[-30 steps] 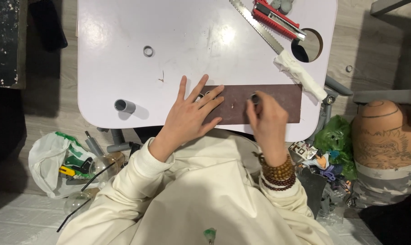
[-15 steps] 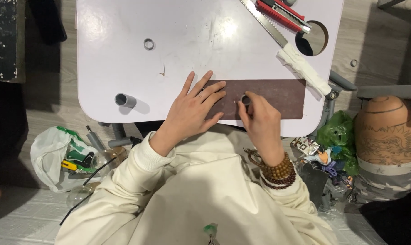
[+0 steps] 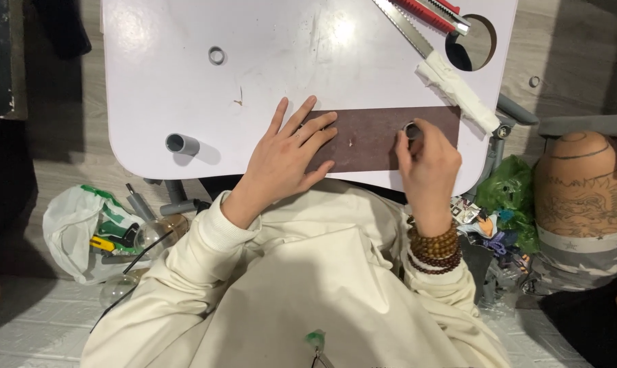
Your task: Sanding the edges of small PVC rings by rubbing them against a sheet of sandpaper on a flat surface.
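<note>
Now shifted rightward along brown strip (image 3: 369, 140): right hand (image 3: 427, 163) pinching small grey ring (image 3: 412, 129); left hand (image 3: 288, 153) open, flat on strip's left end.

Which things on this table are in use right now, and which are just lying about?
In use: brown strip, pressed flat by left hand; small grey ring, held on it by right hand.

Lying about: grey tube, loose ring, saw, red cutter.
</note>
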